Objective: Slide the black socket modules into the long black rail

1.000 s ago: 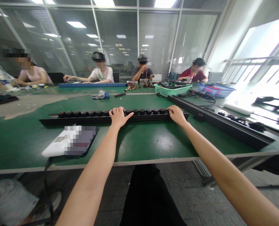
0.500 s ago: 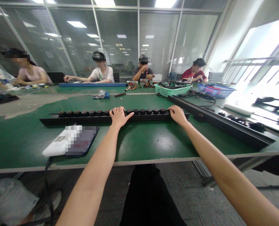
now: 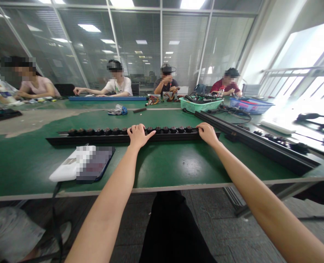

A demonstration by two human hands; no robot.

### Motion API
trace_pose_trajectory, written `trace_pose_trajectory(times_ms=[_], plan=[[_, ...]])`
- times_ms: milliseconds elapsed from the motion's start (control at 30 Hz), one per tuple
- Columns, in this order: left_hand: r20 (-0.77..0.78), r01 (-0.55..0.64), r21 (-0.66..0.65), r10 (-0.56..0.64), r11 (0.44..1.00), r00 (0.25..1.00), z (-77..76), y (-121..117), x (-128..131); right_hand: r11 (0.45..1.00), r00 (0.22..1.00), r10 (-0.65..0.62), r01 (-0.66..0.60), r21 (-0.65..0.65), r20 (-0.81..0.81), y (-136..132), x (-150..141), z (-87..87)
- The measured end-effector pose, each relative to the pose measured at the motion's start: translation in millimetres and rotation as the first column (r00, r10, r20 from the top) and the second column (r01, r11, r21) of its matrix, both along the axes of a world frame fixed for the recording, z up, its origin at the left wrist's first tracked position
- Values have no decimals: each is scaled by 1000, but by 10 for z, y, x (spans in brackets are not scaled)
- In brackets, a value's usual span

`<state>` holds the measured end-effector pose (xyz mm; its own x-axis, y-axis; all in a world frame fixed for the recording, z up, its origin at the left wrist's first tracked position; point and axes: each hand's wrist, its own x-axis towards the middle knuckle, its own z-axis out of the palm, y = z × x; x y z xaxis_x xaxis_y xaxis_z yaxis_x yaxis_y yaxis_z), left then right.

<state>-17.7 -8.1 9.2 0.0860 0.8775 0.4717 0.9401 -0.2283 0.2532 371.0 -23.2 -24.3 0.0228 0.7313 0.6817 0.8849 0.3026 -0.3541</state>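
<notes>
A long black bar lies across the green workbench, carrying a row of several round dark fittings along its top. My left hand rests over the bar near its middle, fingers curled on it and the index finger stretched right. Near the bar's right end, my right hand curves over it. Both hands hide the fittings beneath them.
A second black bar runs diagonally at the right. A pixelated white and dark object lies near the front edge. Farther off are a green basket, a blue basket and a crumpled cloth. Several co-workers sit across the bench.
The view has levelled slightly. My hands and the bar have not visibly shifted against each other.
</notes>
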Motion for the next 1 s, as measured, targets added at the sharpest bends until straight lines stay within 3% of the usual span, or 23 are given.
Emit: trace_pose_trajectory(times_ms=[1000], plan=[[9, -2, -1, 2, 1000, 1000, 14, -20, 9, 999, 999, -36, 36, -14, -29, 1, 82, -12]])
